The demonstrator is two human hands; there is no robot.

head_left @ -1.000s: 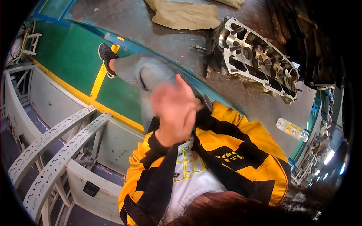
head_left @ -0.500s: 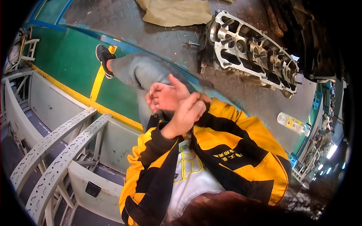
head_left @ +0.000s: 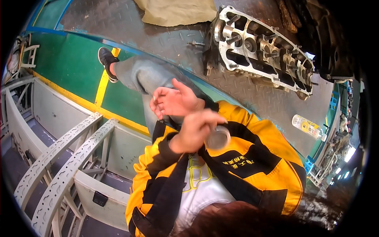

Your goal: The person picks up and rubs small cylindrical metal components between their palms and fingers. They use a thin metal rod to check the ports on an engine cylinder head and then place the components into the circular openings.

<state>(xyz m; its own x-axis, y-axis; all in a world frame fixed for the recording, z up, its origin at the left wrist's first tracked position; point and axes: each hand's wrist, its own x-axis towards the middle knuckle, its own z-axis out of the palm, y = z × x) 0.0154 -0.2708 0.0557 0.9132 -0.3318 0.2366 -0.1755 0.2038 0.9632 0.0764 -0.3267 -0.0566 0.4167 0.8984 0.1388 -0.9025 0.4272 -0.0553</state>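
Note:
At the middle of the view my left hand (head_left: 193, 132) is closed, its back upward. Below its fingertips is a round grey disc-like piece (head_left: 218, 138), smeared by motion; it seems to be held by the fingers, and its exact kind cannot be made out. Just beyond lies my right hand (head_left: 171, 101), palm up, thumb raised and fingers loosely curled apart, with nothing seen in it. Both hands hover over my lap. An engine cylinder head (head_left: 256, 55) with several upright studs rests on the metal plate surface (head_left: 252, 98) to the upper right, apart from the hands.
A beige cloth (head_left: 177, 12) and a bolt (head_left: 195, 43) lie on the plate surface. A clear bottle with a yellow label (head_left: 308, 127) lies at the right. Dark bulky metal parts (head_left: 331, 43) stand at the far right. Grey metal frames (head_left: 67, 154) are on my left.
My left hand has drawn back and turned slightly, so the round grey piece now shows below its fingers. The right hand stays palm up, more uncovered. The view has shifted slightly.

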